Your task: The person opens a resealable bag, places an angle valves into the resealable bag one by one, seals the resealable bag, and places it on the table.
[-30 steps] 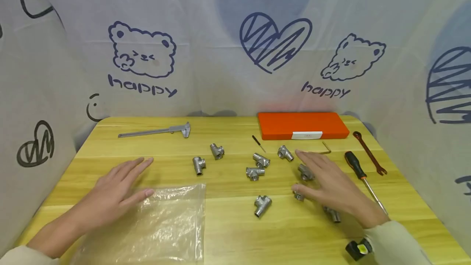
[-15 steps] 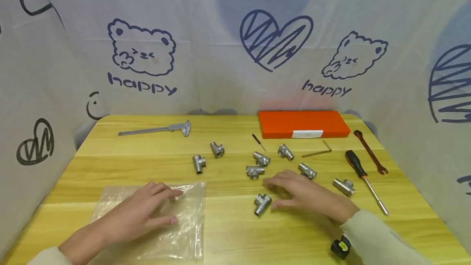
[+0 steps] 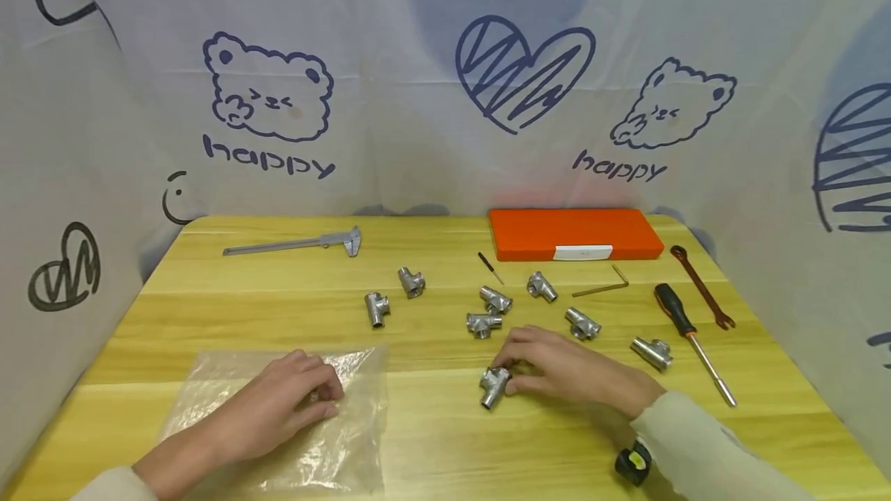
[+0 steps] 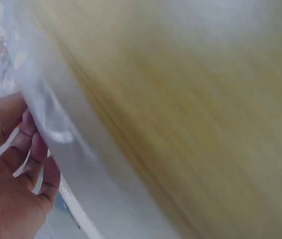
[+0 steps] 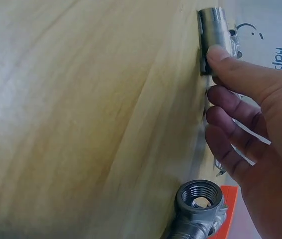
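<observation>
Clear plastic film forms the bag (image 3: 292, 416) that lies flat on the near-left part of the worktop (image 3: 431, 439). Our left hand (image 3: 278, 408) rests on it with the fingers curled, pinching the film near its right-hand edge; the left wrist view shows fingers (image 4: 31, 149) against the film, but it is too blurred to tell whether the mouth of the bag has been parted.

Our right hand (image 3: 564, 373) is at the nearest metal tee fitting (image 3: 494, 386), just right of the bag. The thumb and fingertips close on the fitting, and the right wrist view confirms the thumb (image 5: 230, 62) pressed on one barrel of it. The fitting appears to sit on the worktop, not lifted.

Status, as we judge it from the layout:
- Nothing metallic can be seen inside the bag; we take bagging as not yet begun.
- The first fitting is grasped but not yet raised.
- Seven further fittings lie loose on the worktop: two (image 3: 377, 308) (image 3: 411, 282) left of centre, two touching or nearly touching (image 3: 496, 301) (image 3: 483, 325) at centre, one (image 3: 540, 286) further back, and two (image 3: 582, 324) (image 3: 652, 352) to the right.

Work left, in our judgement, is nearly all of it: open the bag, carry the held fitting across, then repeat for the others.

Tools lie untouched along the back and right: a caliper (image 3: 292, 244), an orange case (image 3: 574, 233), a hex key (image 3: 600, 287), a screwdriver (image 3: 689, 339) and a small wrench (image 3: 699, 297).
</observation>
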A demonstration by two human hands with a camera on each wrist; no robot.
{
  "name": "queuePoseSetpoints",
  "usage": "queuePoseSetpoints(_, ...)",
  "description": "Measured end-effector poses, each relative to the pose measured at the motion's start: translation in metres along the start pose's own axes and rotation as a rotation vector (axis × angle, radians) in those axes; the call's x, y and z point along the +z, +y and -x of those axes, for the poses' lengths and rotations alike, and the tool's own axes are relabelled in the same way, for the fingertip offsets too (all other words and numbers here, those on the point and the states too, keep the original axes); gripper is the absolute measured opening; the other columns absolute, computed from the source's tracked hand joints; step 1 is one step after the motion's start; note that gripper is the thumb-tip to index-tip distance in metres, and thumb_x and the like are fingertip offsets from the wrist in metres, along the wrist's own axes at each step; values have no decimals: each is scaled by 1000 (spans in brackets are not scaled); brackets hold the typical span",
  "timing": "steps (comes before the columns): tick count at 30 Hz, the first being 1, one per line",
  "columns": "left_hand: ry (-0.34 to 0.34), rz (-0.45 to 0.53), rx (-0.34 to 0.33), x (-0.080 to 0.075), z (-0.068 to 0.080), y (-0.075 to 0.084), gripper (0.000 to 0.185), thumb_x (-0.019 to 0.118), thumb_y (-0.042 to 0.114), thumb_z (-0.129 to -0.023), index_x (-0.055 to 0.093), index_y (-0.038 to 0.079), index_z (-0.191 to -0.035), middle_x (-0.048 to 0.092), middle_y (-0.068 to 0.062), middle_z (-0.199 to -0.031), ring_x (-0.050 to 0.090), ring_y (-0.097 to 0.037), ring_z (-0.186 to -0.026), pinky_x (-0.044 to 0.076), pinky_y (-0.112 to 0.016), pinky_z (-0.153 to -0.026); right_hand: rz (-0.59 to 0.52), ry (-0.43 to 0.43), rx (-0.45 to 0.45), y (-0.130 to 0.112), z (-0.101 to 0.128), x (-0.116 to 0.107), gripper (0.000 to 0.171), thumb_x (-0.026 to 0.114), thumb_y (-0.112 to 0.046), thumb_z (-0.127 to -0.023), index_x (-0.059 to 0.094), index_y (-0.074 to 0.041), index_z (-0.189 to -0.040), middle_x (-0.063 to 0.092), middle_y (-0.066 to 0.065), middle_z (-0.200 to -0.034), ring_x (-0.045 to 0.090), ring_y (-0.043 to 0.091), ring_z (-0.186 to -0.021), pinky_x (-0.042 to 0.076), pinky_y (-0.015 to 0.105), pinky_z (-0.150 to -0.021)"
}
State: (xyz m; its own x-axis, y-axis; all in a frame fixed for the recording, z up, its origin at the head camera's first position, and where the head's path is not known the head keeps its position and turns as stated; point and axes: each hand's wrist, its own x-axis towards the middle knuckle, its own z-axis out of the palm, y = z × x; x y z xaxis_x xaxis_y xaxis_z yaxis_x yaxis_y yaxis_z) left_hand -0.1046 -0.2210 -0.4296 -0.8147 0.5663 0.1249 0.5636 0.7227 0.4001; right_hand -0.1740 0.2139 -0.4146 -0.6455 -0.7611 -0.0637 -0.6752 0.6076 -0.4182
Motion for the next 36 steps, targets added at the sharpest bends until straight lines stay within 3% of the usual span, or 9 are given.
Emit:
queuePoseSetpoints(9, -2, 108, -106, -9, 0, 10, 11, 79, 25, -101, 71, 34, -101, 65, 25, -100, 58, 0, -99, 59, -29, -88, -187, 71, 44, -10, -9, 3, 28, 82, -40, -98, 78, -18, -115, 74, -13, -101, 66, 0, -91, 62, 24, -84)
queuePoseSetpoints(16, 18, 164, -122, -18, 1, 15, 18, 78, 21, -101, 69, 36, -101, 65, 25, -99, 57, 2, -94, 57, -24, -80, -326, 154, 81, -40, -30, 2, 30, 86, -35, -95, 78, -11, -111, 74, -9, -93, 65, -1, -83, 61, 22, -77)
queuePoseSetpoints(25, 5, 227, -133, -21, 2, 13, 15, 78, 18, -101, 71, 32, -101, 65, 20, -95, 56, 3, -84, 55, -21, -71, -548, 178, 169, -84, -65, 38, 25, 88, -30, -95, 77, -11, -108, 73, -7, -93, 65, 6, -82, 57, 21, -75)
queuePoseSetpoints(29, 5, 233, -133, -21, 1, 14, 15, 78, 17, -101, 71, 31, -101, 64, 20, -93, 55, 3, -81, 53, -21, -68, -563, 157, 135, -97, -77, 47, 24, 90, -30, -93, 79, -13, -105, 73, -10, -89, 64, 2, -78, 57, 20, -73)
queuePoseSetpoints(36, 17, 231, -124, -19, -1, 14, 13, 77, 18, -103, 71, 30, -101, 65, 19, -94, 54, 2, -78, 51, -21, -65, -485, 149, 84, -115, -96, 60, 27, 90, -31, -93, 82, -9, -107, 72, -12, -82, 59, -6, -72, 54, 15, -71)
